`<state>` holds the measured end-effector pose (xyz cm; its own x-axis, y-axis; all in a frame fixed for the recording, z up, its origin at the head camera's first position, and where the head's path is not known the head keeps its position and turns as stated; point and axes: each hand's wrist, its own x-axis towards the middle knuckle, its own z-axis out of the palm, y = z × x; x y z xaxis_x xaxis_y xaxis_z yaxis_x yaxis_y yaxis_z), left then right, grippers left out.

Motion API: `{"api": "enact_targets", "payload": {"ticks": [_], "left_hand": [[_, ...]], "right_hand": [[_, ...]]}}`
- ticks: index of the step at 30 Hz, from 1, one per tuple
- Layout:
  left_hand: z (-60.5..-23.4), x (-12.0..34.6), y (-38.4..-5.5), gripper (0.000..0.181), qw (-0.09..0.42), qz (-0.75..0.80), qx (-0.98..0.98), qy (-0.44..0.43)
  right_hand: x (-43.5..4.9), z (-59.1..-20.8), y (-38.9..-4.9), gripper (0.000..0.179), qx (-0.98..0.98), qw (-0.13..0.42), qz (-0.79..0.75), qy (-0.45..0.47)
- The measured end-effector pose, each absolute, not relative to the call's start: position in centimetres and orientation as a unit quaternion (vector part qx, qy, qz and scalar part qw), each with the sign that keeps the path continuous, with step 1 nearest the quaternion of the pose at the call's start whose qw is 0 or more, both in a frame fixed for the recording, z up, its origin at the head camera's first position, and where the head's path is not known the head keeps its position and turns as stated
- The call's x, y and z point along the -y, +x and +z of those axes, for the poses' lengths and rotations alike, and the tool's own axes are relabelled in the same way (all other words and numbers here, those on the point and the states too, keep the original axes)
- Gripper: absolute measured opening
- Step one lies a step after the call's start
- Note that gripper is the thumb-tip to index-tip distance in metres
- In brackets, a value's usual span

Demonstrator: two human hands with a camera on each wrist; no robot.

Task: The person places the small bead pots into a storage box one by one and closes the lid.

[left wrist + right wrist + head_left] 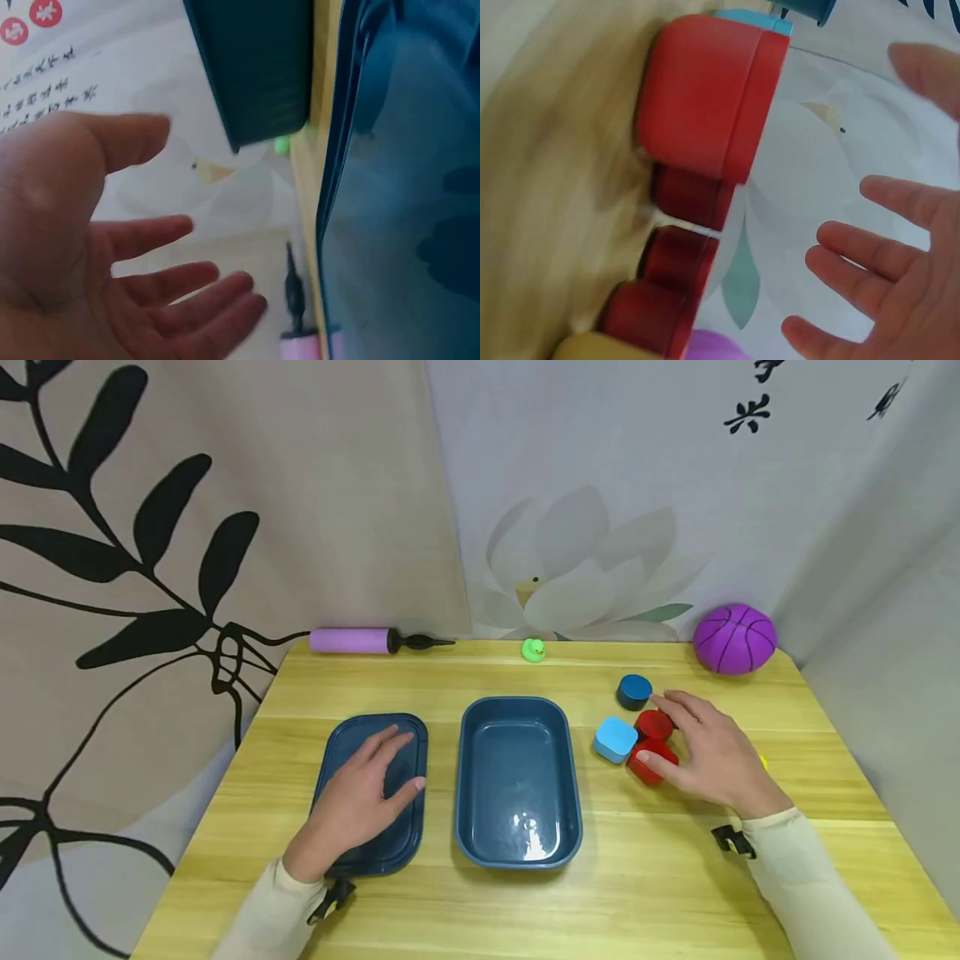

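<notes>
My left hand (356,802) hovers above a dark blue lid (382,852) lying flat, its fingers spread and holding nothing. The left wrist view shows space between that hand (135,247) and the lid (405,225). Over a cluster of small lidded containers hangs my right hand (712,756), fingers spread. Nearest its thumb is a red container (651,768), with another red one (654,725) behind. In the right wrist view the hand (900,262) is apart from the large red container (694,97). A light blue container (615,739) and a dark blue round one (634,692) stand beside them.
A deep blue rectangular box (519,785) stands uncovered between the hands. Along the back lie a purple pump (351,641), a green toy duck (533,650) and a purple ball (735,639). A yellow container (600,349) is partly hidden by the right hand in the head view.
</notes>
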<state>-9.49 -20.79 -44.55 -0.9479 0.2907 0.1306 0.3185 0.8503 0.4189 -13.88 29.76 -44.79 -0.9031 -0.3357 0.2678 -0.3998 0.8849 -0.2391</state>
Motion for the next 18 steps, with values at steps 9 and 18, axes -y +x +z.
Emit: {"api": "enact_targets", "payload": {"ticks": [9,18], "left_hand": [[-45.9,19.0,-8.6,0.046,-0.004,-0.428,0.892,-0.146],[-47.0,16.8,-7.5,0.043,-0.063,-0.552,0.827,-0.086]], "right_hand": [[-33.4,-45.8,-13.4,0.067,0.952,0.107,0.248,0.142],[-36.6,-46.7,-12.7,0.063,0.952,0.095,0.277,0.093]]}}
